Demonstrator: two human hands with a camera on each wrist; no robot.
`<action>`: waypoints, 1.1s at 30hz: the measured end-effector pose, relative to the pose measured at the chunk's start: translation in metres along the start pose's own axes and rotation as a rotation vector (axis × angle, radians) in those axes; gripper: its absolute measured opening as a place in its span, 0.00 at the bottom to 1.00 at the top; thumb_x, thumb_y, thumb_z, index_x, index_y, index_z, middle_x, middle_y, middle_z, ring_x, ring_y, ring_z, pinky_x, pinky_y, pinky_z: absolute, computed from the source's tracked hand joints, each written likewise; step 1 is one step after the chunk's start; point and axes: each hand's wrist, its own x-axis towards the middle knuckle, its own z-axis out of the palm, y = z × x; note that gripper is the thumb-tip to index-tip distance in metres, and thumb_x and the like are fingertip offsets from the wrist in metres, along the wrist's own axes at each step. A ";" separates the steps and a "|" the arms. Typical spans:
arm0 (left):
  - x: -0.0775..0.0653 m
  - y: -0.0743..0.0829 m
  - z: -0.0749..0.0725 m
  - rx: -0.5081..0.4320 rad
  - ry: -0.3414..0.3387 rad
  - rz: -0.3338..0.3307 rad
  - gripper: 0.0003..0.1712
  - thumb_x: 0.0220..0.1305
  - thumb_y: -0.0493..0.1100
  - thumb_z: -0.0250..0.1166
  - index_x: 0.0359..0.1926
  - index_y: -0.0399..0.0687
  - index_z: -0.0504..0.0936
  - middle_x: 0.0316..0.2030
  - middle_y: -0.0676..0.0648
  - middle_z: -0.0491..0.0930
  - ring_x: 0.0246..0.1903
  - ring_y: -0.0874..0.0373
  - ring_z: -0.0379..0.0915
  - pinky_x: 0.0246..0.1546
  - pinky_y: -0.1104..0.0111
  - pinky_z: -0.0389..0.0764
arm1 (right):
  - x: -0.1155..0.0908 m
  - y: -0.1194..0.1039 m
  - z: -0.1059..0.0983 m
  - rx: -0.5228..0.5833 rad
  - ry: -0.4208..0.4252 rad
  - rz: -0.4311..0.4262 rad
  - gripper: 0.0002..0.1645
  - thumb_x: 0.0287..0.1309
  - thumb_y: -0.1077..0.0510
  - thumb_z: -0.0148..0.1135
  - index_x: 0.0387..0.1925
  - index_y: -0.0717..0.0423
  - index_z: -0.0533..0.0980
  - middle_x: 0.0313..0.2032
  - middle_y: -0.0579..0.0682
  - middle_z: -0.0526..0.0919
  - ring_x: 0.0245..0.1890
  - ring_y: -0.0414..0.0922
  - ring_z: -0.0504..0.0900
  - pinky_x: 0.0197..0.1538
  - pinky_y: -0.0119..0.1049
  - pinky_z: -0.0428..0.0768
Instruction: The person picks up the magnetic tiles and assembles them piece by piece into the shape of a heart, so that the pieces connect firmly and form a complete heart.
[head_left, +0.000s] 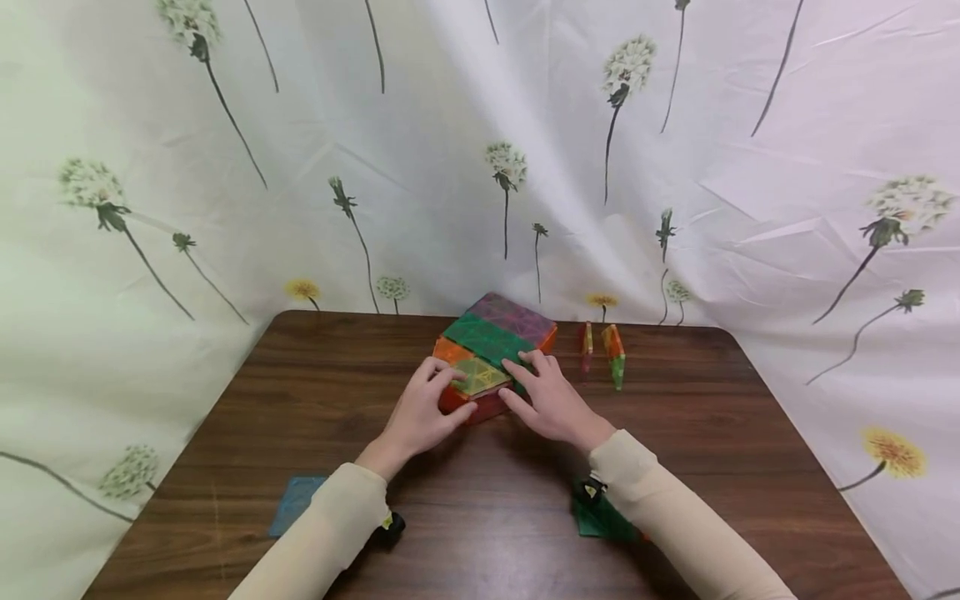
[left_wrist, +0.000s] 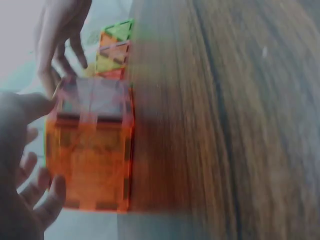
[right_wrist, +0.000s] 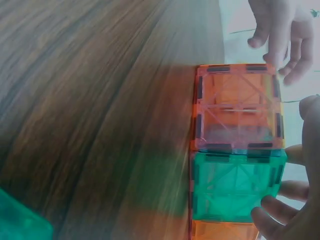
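A low box of translucent magnetic tiles (head_left: pixel 491 333) stands towards the back of the table, its top showing purple, green, orange and yellow parts. My left hand (head_left: pixel 420 408) is at its near left side, with fingers over the yellow tile (head_left: pixel 480 377) and the thumb by the front edge. From the right, my right hand (head_left: pixel 551 400) touches the top and near corner with spread fingers. The left wrist view shows an orange side tile (left_wrist: pixel 92 165) beside the left fingers. A green side tile (right_wrist: pixel 235 185) has the right fingertips along its upper edge.
Two upright tile pieces, one red and yellow (head_left: pixel 587 346) and one orange and green (head_left: pixel 615 357), stand right of the box. A blue tile (head_left: pixel 294 504) lies by the left forearm. Green tiles (head_left: pixel 600 517) lie partly under the right sleeve. Behind hangs a dandelion-print cloth (head_left: pixel 450 167).
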 end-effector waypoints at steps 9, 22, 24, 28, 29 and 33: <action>0.000 0.000 -0.001 0.070 -0.027 -0.042 0.17 0.59 0.48 0.81 0.48 0.53 0.89 0.48 0.48 0.76 0.47 0.49 0.69 0.38 0.58 0.79 | 0.014 0.017 -0.010 0.028 0.091 0.048 0.31 0.78 0.45 0.58 0.72 0.57 0.72 0.70 0.66 0.66 0.68 0.62 0.68 0.63 0.59 0.77; 0.002 -0.024 -0.011 0.037 0.066 -0.094 0.16 0.59 0.36 0.80 0.49 0.44 0.90 0.37 0.44 0.76 0.36 0.48 0.75 0.38 0.59 0.79 | 0.027 0.046 -0.019 0.000 -0.013 0.200 0.29 0.77 0.43 0.58 0.66 0.59 0.74 0.77 0.69 0.59 0.76 0.65 0.61 0.72 0.62 0.69; 0.004 -0.028 -0.011 0.029 0.098 -0.111 0.15 0.60 0.34 0.79 0.48 0.41 0.89 0.36 0.43 0.77 0.33 0.49 0.77 0.35 0.60 0.81 | 0.024 0.045 -0.019 0.010 -0.016 0.197 0.28 0.77 0.43 0.58 0.66 0.58 0.74 0.76 0.68 0.61 0.74 0.65 0.65 0.71 0.61 0.71; 0.009 -0.034 -0.009 0.025 0.176 -0.145 0.10 0.60 0.30 0.76 0.42 0.37 0.85 0.35 0.41 0.80 0.33 0.50 0.80 0.34 0.60 0.85 | 0.018 0.039 -0.019 0.045 -0.030 0.213 0.31 0.77 0.43 0.58 0.70 0.56 0.72 0.76 0.67 0.60 0.73 0.65 0.67 0.70 0.61 0.72; 0.010 -0.035 -0.008 0.025 0.190 -0.157 0.09 0.60 0.29 0.75 0.41 0.37 0.85 0.35 0.40 0.81 0.33 0.49 0.80 0.34 0.60 0.85 | 0.016 0.038 -0.020 0.051 -0.034 0.217 0.32 0.77 0.43 0.58 0.72 0.56 0.72 0.76 0.67 0.59 0.73 0.66 0.67 0.70 0.61 0.72; 0.012 -0.038 -0.009 0.029 0.213 -0.215 0.06 0.62 0.30 0.72 0.40 0.37 0.85 0.36 0.39 0.83 0.36 0.48 0.81 0.36 0.58 0.84 | 0.007 0.032 -0.019 0.060 -0.043 0.224 0.34 0.77 0.42 0.58 0.74 0.56 0.71 0.76 0.67 0.58 0.73 0.66 0.66 0.70 0.61 0.72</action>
